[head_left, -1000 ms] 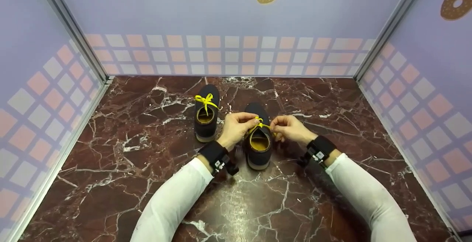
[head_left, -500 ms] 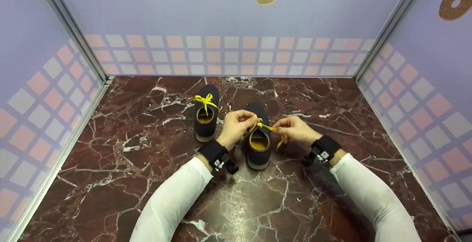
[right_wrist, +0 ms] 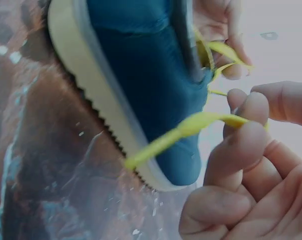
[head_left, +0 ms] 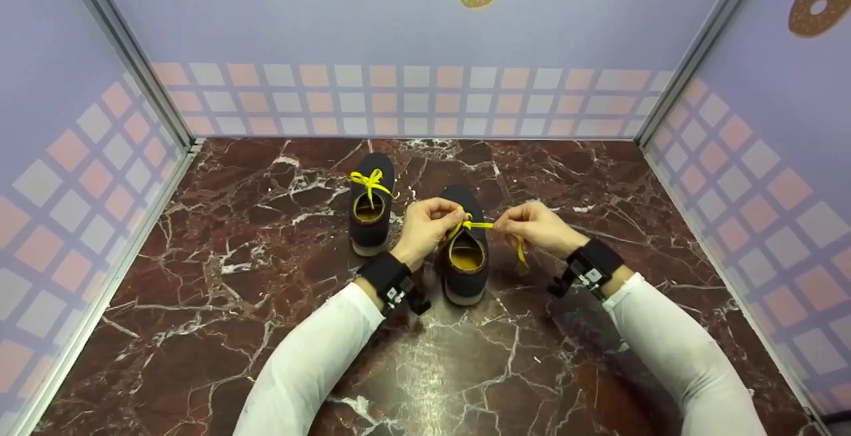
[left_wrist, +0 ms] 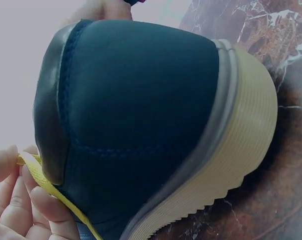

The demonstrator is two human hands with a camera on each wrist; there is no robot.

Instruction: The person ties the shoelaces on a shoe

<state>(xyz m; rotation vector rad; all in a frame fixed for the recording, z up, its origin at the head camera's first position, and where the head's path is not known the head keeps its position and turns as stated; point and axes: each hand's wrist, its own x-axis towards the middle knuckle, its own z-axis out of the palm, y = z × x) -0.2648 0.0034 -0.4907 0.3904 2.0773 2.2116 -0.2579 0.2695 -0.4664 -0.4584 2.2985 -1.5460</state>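
Note:
A dark shoe (head_left: 465, 286) with a yellow lining and pale ridged sole stands between my hands in the head view. My left hand (head_left: 422, 230) pinches its yellow shoelace (left_wrist: 48, 185) at the left of the knot. On the other side, my right hand (head_left: 537, 228) pinches another part of the lace, drawn straight and level from the knot. A loose lace end (right_wrist: 163, 142) dangles below the right hand's fingers. In the left wrist view the heel (left_wrist: 140, 100) of the shoe hides much of the lacing.
A matching shoe (head_left: 370, 233) stands left of my left hand, its yellow lace (head_left: 371, 182) tied in a bow. Both shoes are on a brown marble-patterned surface (head_left: 279, 329). Lilac panels (head_left: 399, 30) with pink and white squares enclose the back and sides.
My right hand has moved right, away from the shoe, pulling the lace out straight; a loose end now hangs lower under it. The left hand keeps its pinch in nearly the same place.

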